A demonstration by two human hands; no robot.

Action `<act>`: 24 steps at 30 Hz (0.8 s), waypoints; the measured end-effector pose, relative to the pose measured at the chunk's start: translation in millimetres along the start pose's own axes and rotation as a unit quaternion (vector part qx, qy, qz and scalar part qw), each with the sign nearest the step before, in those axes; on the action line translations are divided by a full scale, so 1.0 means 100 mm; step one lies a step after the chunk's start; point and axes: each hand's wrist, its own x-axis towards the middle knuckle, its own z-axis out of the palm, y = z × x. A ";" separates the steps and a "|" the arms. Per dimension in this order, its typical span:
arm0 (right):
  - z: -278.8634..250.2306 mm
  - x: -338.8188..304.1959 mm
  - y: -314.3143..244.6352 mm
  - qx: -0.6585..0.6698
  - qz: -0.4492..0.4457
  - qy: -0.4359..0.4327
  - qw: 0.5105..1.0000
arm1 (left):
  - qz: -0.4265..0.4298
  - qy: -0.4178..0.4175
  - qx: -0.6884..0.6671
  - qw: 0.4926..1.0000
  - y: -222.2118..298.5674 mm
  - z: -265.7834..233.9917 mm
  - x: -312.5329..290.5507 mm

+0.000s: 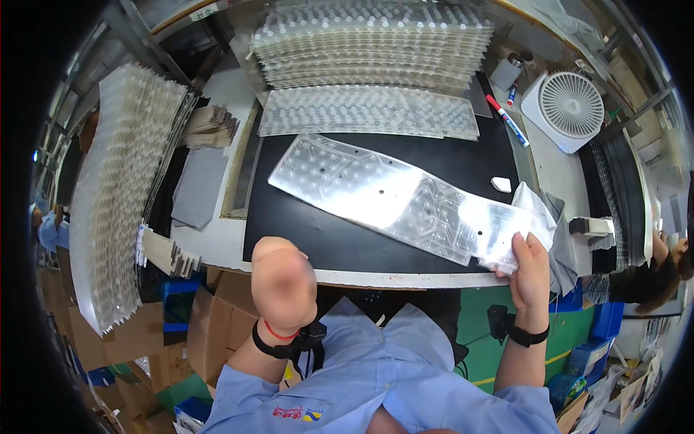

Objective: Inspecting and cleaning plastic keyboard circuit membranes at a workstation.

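Right grip [531, 269] pinches plastic sheet [365, 206] by its end; rest lies leftward over surface [311, 231]. Left grip [283, 286]: can't tell. Likely light, bendy, slick; take edges.

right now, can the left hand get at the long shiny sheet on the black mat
Probably yes: the left hand shows no object in it, and only bare black mat and the pale table edge appear between it and the shiny sheet.
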 end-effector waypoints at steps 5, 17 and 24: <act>0.00 0.02 -0.08 -0.189 0.004 0.024 0.982 | -0.060 -0.008 -0.027 0.998 -0.06 0.03 0.06; -0.10 0.76 -0.82 -0.019 -0.149 -0.069 0.986 | -0.066 0.028 -0.027 0.997 -0.24 -0.04 0.06; 0.21 1.85 -1.46 0.091 -0.057 -0.160 0.981 | -0.089 -0.003 -0.038 0.995 -0.24 -0.09 0.03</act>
